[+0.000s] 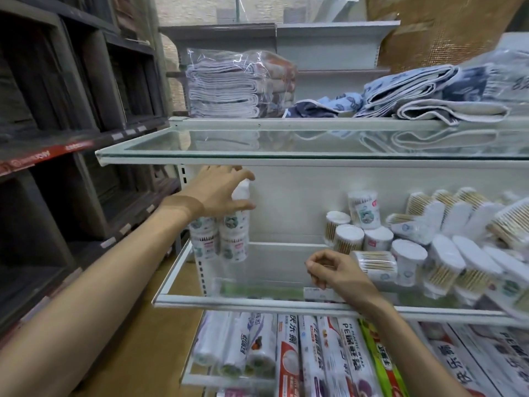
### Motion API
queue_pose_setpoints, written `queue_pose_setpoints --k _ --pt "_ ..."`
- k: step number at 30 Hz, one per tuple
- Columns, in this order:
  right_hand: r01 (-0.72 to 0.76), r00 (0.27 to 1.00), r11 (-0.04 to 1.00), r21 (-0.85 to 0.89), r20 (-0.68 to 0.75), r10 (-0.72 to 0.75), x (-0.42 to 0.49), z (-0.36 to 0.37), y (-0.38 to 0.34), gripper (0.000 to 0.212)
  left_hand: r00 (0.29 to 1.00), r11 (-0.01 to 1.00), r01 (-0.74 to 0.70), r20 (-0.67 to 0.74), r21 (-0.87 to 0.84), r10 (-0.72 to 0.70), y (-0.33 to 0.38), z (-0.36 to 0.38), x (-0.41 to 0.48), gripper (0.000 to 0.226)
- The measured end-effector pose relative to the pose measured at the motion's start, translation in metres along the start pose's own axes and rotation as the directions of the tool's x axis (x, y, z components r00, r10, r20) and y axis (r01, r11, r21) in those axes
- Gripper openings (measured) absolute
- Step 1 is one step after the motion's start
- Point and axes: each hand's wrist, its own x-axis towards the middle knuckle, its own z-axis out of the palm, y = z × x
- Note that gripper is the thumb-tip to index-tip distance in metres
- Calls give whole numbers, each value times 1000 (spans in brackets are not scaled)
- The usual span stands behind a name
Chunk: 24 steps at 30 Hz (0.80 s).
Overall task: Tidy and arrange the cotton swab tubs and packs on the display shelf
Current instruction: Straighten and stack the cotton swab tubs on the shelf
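Observation:
My left hand [219, 190] grips a white cotton swab tub [240, 193] at the top of a stack of tubs [220, 239] at the far left of the glass display shelf [257, 300]. My right hand [333, 270] hovers over the middle of the shelf with fingers loosely curled and nothing visible in them. Just right of it a tub [375, 263] lies on its side. Behind that stand several upright tubs [350, 236], one taller [364, 209]. Oval swab packs [458, 262] lie in a loose pile at the right.
A glass shelf above [286, 150] carries folded towels in plastic [229, 87] and loose blue cloths [423, 93]. Below, rolls and boxes of plastic wrap [315, 359] fill the lower shelf. Dark shelving [57, 138] stands to the left.

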Motion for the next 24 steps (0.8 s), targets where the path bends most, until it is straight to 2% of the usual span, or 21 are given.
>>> queue_pose_setpoints --k 3,5,6,8,10,12,15,17,20,22,23,24 --pt "11 1000 1000 -12 -17 -11 -2 0 -4 12 949 948 -161 -306 -275 73 22 13 -6 38" --pt "30 999 1000 2 -39 -30 -4 2 -9 9 894 848 -242 -448 -471 6 48 28 -16 24" --pt "36 998 999 8 -58 -35 -6 3 -12 7 886 793 -246 -462 -558 -50 63 37 -22 18" --pt "80 988 994 -71 -123 -88 -10 -1 -20 3 912 652 -214 -388 -727 -132 90 59 -34 12" --pt "172 962 936 -308 -153 -227 -17 -16 -27 2 960 493 -114 -224 -862 -169 109 86 -43 11" --pt "211 949 797 -565 -76 -305 -22 -42 -30 10 977 324 19 -51 -946 -205 120 109 -46 14" --pt "134 980 486 -863 42 -194 -27 -80 -29 33 973 142 69 35 -987 -228 128 125 -46 13" --pt "76 992 250 -965 47 -120 -27 -96 -24 53 969 80 57 35 -995 -246 128 131 -45 12" --pt "65 995 85 -994 58 -86 -24 -100 -21 68 960 9 58 53 -998 -277 125 137 -45 12" --pt "79 990 91 -993 68 -120 -22 -94 -21 67 952 -45 66 76 -997 -296 123 139 -46 12" --pt "83 987 181 -980 55 -151 -22 -89 -20 67 951 -65 66 83 -996 -297 122 139 -47 13" --pt "83 985 337 -938 25 -172 -21 -82 -21 66 953 -71 68 86 -995 -290 121 138 -47 15"
